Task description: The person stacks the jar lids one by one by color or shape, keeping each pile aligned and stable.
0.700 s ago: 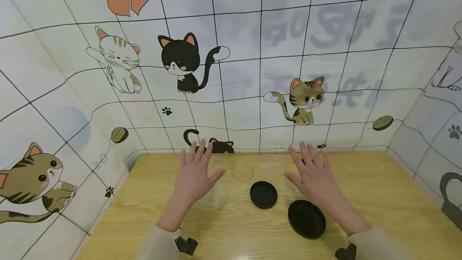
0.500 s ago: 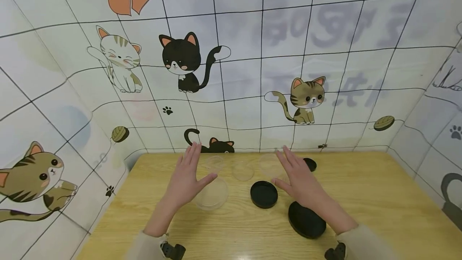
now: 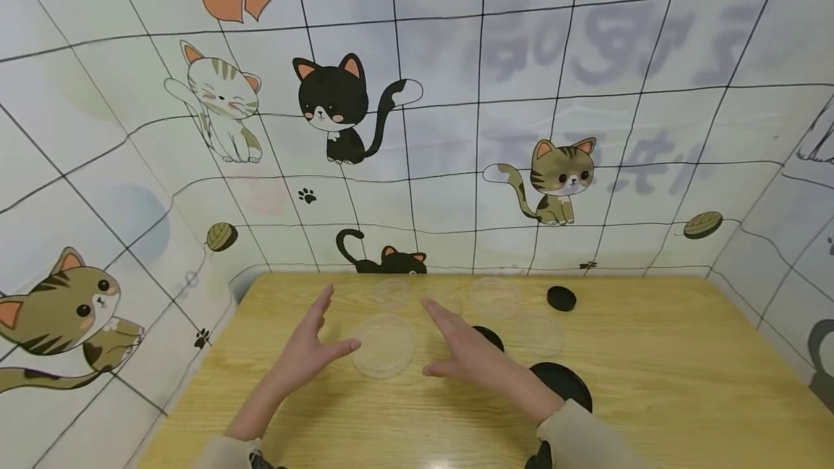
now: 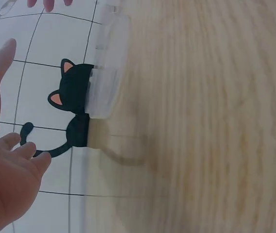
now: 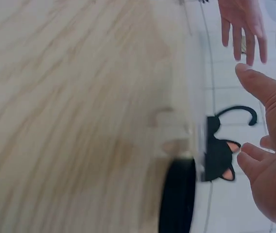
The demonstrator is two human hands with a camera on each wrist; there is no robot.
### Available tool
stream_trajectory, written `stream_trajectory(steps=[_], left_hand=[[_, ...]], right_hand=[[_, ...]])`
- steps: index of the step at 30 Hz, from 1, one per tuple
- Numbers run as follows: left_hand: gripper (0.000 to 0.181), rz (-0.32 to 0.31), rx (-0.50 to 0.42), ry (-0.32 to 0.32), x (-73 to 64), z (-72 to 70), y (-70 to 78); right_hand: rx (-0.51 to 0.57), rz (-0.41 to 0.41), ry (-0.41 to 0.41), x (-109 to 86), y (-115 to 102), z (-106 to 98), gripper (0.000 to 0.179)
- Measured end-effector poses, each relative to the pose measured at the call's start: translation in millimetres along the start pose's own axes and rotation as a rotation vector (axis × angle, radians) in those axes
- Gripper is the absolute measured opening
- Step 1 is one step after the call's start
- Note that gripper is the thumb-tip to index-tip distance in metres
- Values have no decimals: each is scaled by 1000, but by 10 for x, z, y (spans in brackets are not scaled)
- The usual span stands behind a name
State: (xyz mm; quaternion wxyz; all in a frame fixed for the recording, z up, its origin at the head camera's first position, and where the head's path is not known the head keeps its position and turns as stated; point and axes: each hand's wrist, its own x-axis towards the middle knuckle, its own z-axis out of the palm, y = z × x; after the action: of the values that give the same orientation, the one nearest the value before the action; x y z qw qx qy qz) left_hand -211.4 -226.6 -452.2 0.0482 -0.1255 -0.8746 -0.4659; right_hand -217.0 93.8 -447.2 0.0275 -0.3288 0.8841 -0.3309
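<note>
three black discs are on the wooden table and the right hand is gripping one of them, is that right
No, the right hand grips nothing: the right wrist view shows it apart from the black disc. There are indeed three black discs on the wooden table.

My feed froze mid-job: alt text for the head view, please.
Left hand and right hand, bare and empty, appear either side of a clear round plastic-looking disc on a light wood-grain table. Four more clear discs and three black round discs lie nearby.

The wooden table (image 3: 684,360) bears clear discs (image 3: 383,347) and black discs (image 3: 562,299).
</note>
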Motion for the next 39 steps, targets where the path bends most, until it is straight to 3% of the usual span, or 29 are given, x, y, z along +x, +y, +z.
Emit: stream_trajectory(steps=[5, 12, 17, 22, 26, 31, 39], left_hand=[[110, -4, -128, -44, 8, 10, -96], [120, -55, -362, -74, 16, 33, -230], [120, -102, -423, -131, 46, 30, -302], [118, -138, -408, -171, 73, 34, -366], [114, -134, -315, -199, 100, 42, -415], [109, -94, -183, -242, 140, 52, -467], [97, -23, -150, -275, 170, 52, -532]], right_hand=[[154, 56, -13, 170, -34, 182, 109], [344, 130, 52, 320, -13, 367, 111], [433, 167, 66, 339, 13, 469, 111], [407, 187, 65, 359, 38, 549, 109], [357, 209, 56, 381, 57, 603, 108], [263, 222, 70, 407, 67, 640, 107], [189, 210, 73, 429, 75, 657, 99]])
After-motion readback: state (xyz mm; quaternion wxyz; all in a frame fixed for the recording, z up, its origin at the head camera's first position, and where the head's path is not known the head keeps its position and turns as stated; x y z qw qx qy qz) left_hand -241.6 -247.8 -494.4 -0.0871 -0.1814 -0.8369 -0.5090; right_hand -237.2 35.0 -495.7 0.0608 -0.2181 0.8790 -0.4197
